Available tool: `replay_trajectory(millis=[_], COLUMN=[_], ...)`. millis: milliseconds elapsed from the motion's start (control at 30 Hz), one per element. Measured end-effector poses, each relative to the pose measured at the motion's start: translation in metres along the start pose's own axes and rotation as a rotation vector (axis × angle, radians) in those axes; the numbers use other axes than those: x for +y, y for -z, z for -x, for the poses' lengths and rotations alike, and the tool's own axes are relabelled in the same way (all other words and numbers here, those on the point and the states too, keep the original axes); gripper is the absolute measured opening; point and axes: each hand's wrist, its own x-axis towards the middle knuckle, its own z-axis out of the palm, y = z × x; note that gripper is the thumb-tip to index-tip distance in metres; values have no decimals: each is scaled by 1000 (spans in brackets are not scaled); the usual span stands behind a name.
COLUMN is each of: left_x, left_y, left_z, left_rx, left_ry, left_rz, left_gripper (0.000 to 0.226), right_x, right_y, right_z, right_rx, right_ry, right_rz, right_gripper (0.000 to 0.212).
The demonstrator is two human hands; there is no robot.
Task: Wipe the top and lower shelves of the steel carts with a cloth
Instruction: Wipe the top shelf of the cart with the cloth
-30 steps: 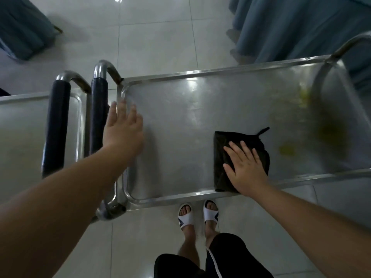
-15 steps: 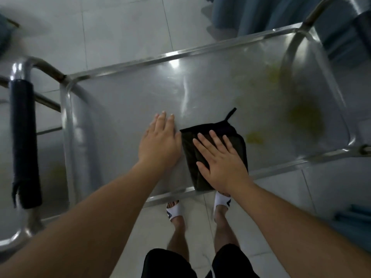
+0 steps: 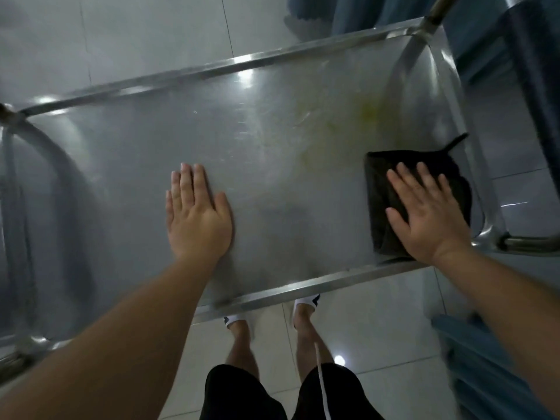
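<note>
On the top shelf [image 3: 272, 153] of the steel cart, down at about 3 o'clock near the right end, there's a dark folded cloth [image 3: 391, 189] lying flat, and the right hand [image 3: 430, 213] is pressing on it, palm down with the fingers spread and straight. No pinching or curling, it's just flat on top. A little loop tab [image 3: 454, 144] sticks out of the cloth's far corner toward 1 o'clock, almost at the cart's right rail [image 3: 472, 153].

The left hand [image 3: 197, 216] sits well apart from that, around 9 o'clock from the cloth, flat on the bare steel with the fingers straight and close together, thumb out to the side. It's holding nothing.

Between the hands and a bit farther back, up around 12 to 1 o'clock on the shelf, you can see yellowish-green smears [image 3: 366, 113] on the metal, kinda streaky. Pretty blurry, so I can't tell what the stuff is.

At 6 o'clock, under the near rim [image 3: 303, 291], the person's feet in white slides [image 3: 306, 301] show on the tiled floor [image 3: 363, 328], plus black shorts [image 3: 242, 395]. Blue-grey fabric [image 3: 348, 10] hangs at the far side around 1 o'clock.
</note>
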Motion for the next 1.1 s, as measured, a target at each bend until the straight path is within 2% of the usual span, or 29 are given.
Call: replay_trajectory(millis=[167, 267, 367, 433, 500, 600, 700, 800, 900, 1033, 1100], left_x=[-3, -3, -2, -3, -3, -2, -4, -5, -6, -5, -3], left_y=[-11, -13, -13, -12, -12, -12, -13, -13, -12, -9, -10], left_z=[0, 0, -1, -1, -1, 0, -1, -2, -3, -2, -2], left_rx=[64, 70, 84, 87, 94, 98, 89, 115, 91, 60, 55], left_ry=[-7, -17, -21, -24, -27, -29, -24, -19, -22, -12, -13], left_rz=[-3, -17, -19, -20, -23, -19, -11, 16, 8, -2, -3], left_gripper=[69, 71, 72, 72, 72, 72, 71, 72, 72, 71, 71], right_x=[49, 23, -38, -93, -151, -218, -227, -191, -114, 17, 43], right_y=[9, 5, 0, -5, -12, -20, -13, 2, 18, 40, 45], right_z=[-1, -8, -22, -26, -30, -42, -74, -115, -153, -159, -152], right_rx=[20, 29, 78, 96, 106, 56, -33, -49, -27, 45, 67], right_ry=[-340, -493, -582, -500, -330, 130, 530, 616, 405, -171, -402], right_rz=[-43, -61, -130, -136, -130, -103, -48, -37, -30, -34, -51], right_gripper=[72, 74, 74, 73, 74, 73, 70, 70, 72, 74, 74])
